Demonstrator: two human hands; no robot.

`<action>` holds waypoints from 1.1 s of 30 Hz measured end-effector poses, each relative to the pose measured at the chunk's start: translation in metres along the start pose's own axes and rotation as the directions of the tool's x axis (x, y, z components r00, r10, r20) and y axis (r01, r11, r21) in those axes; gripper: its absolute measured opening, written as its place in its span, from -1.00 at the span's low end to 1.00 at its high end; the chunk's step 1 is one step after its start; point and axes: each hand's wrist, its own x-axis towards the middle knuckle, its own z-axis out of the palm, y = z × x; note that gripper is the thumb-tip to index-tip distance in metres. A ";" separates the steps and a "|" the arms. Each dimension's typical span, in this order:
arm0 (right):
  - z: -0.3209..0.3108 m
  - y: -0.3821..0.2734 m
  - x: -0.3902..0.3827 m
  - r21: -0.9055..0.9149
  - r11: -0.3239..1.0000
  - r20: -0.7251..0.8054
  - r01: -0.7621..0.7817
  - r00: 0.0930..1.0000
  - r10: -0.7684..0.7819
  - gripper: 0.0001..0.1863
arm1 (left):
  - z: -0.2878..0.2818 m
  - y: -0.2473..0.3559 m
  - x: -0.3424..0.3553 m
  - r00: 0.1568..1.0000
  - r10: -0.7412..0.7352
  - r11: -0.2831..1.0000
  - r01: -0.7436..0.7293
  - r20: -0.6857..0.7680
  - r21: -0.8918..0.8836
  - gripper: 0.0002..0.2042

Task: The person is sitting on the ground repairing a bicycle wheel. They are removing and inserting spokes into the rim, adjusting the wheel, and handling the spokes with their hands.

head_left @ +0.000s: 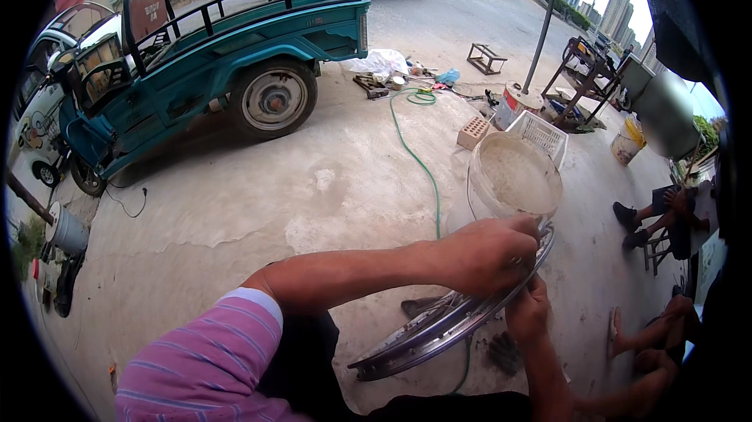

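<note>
A bare metal wheel rim [439, 347] with thin spokes inside it slants up from my lap toward the bucket. My left hand [493, 256] reaches across from the left and is closed in a fist over the upper part of the rim. What its fingers pinch is hidden behind the knuckles. Just below it, my right hand [529, 308] comes up from the lower edge and is closed around the rim's outer edge. A dirty white bucket [513, 179] stands right behind the rim's top end. Dark gloves [504, 353] lie on the ground beneath the rim.
A teal cargo tricycle [227, 54] stands at the far left. A green hose [423, 163] winds over the concrete. Behind the bucket are a perforated brick [472, 132] and a white plastic crate [540, 136]. Other people sit at the right, one on a stool [656, 253].
</note>
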 end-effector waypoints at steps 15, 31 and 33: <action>0.001 -0.007 -0.002 -0.038 0.999 0.062 -0.004 0.998 0.006 -0.77 | -0.003 0.003 0.007 0.988 -0.119 0.993 0.120 0.095 0.000 -0.88; 0.016 -0.015 0.003 -0.114 0.993 0.033 0.008 0.999 -0.005 -0.73 | -0.012 0.003 0.009 0.986 -0.084 0.994 0.092 0.142 -0.053 -0.85; 0.019 -0.015 0.004 -0.111 0.994 0.024 0.009 1.000 -0.006 -0.73 | -0.012 0.002 0.008 0.987 -0.085 0.993 0.094 0.136 -0.066 -0.85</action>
